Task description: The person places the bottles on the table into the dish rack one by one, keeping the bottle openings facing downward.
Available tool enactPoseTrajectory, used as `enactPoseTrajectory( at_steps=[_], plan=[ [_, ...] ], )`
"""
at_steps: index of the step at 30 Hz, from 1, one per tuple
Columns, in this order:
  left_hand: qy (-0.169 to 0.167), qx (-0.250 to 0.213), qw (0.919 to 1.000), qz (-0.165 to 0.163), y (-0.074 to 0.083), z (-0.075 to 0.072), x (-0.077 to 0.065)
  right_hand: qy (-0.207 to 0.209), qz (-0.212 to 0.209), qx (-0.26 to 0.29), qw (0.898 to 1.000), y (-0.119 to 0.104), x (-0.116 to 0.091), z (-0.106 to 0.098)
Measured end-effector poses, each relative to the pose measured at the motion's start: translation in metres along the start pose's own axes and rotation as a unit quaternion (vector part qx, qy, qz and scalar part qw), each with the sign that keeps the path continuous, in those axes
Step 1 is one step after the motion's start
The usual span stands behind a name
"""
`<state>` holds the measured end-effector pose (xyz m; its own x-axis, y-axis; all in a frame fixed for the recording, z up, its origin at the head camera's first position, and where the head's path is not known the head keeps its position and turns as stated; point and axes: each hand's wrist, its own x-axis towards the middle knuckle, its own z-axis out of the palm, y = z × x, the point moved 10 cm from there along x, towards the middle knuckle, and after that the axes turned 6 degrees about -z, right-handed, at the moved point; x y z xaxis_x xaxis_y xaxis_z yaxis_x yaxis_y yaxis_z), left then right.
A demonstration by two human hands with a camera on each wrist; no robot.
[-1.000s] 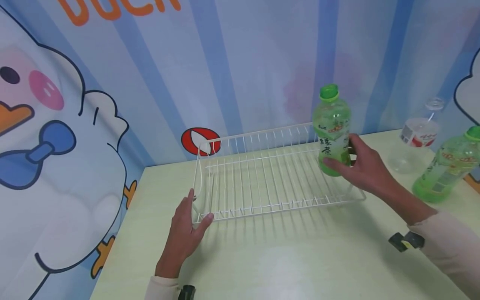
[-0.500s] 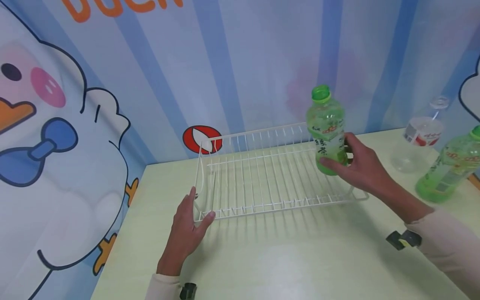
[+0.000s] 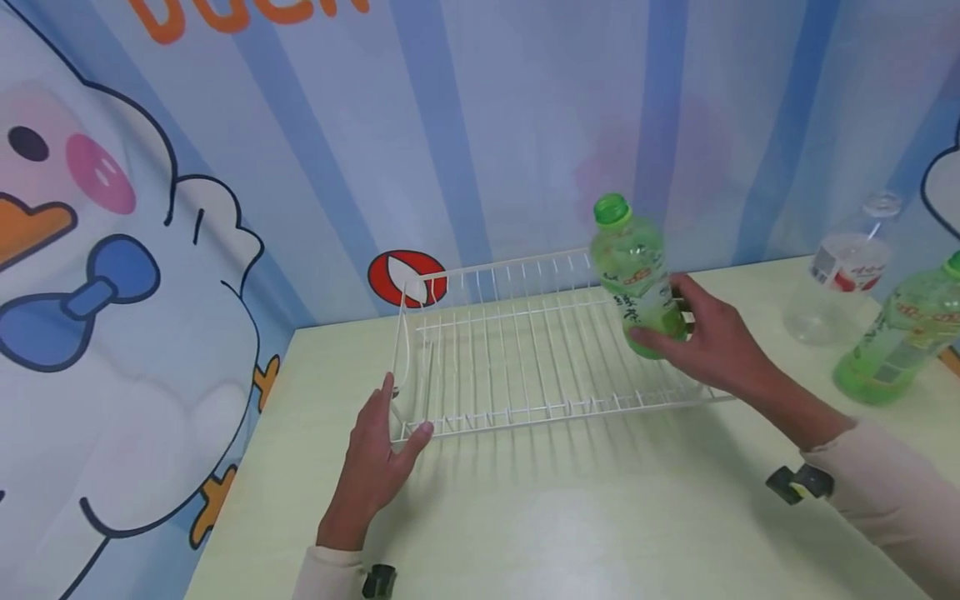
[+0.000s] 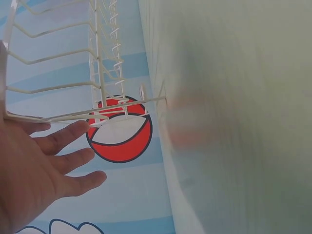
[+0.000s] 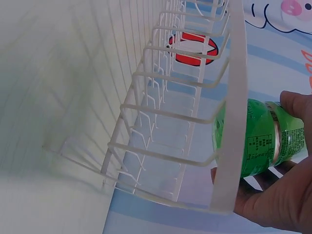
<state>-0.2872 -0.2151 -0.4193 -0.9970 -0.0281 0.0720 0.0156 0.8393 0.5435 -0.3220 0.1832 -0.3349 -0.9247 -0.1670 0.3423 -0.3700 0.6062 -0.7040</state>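
My right hand [image 3: 708,333] holds a green tea bottle [image 3: 637,283] low on its body, over the right part of a white wire rack [image 3: 510,367]. The bottle tilts, its green neck leaning left. In the right wrist view, the bottle's lower end [image 5: 261,141] shows beyond the rack's front rail [image 5: 236,97], with my thumb and fingers around it. At the rack's front left corner is my left hand [image 3: 375,462], thumb by the front rail. Its fingers [image 4: 73,161] are spread and nearly straight in the left wrist view, beside the end wires.
A clear bottle [image 3: 813,308] with a red and white label stands right of the rack. Another green tea bottle [image 3: 892,342] stands beside it. The pale table [image 3: 525,517] meets a blue striped wall [image 3: 510,133] with a duck drawing behind the rack.
My right hand has moved left with the green tea bottle, then a little down. The bottle's neck leans further left now. My left hand stays at the rack's corner.
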Motion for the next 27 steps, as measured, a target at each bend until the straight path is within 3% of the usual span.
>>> enactPoseTrajectory(
  at_steps=[27],
  plan=[
    [0.002, -0.009, 1.0, -0.002, 0.001, 0.0, -0.002, 0.014, -0.045, -0.027, 0.999, -0.014, 0.002, 0.008]
  ],
)
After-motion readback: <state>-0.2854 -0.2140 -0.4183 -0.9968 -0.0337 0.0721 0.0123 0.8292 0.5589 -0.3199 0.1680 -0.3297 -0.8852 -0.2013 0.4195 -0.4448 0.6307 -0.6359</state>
